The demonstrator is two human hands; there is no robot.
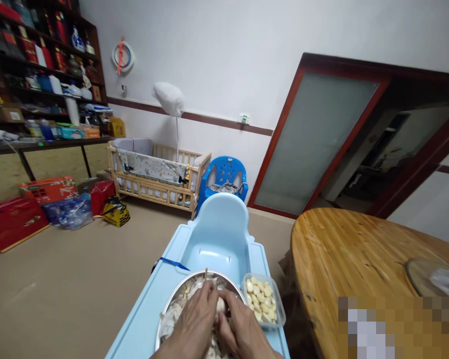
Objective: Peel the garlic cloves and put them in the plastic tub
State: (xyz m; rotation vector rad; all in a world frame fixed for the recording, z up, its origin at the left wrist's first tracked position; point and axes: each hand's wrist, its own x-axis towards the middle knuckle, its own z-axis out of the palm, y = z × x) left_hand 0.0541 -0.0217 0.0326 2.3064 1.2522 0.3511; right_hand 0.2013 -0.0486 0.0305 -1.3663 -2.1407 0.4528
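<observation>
Both my hands meet over a metal bowl (pixel 179 291) full of garlic skins and cloves. My left hand (pixel 194 324) and my right hand (pixel 239 329) pinch one white garlic clove (pixel 220 305) between their fingertips. The bowl rests on the tray of a light blue baby chair (pixel 219 234). Just right of the bowl stands a clear plastic box (pixel 262 300) with several peeled yellowish cloves.
A round wooden table (pixel 351 259) lies close on the right, with a glass turntable (pixel 419 274) on it. Farther back stand a blue plastic chair (pixel 224 174), a wooden crib (pixel 157 179), red boxes (pixel 11 219) on the floor and dark shelves (pixel 41 65) at the left.
</observation>
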